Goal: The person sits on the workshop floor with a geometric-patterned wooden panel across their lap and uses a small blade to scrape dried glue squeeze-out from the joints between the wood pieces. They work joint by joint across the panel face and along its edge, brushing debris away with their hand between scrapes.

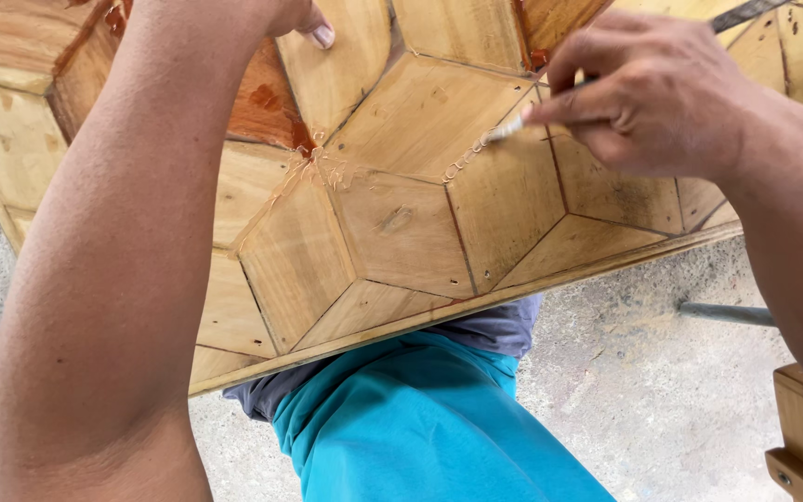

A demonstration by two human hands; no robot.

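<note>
A wooden panel (401,232) made of rhombus-shaped pieces joined in a cube pattern fills the upper view, tilted toward me. My right hand (662,93) grips a thin tool (506,130) whose pale tip touches a seam between pieces, where a whitish filler line runs. My left hand (299,19) rests on the panel's upper part, mostly cut off by the frame, with my forearm crossing the left side. Glossy smears of glue or filler (327,167) lie along the seams near the centre.
Below the panel's front edge are my teal shirt (420,428) and grey shorts. A dusty concrete floor (662,390) lies beyond. A metal rod (727,314) lies on the floor at right, and a wooden piece (796,437) stands at the lower right corner.
</note>
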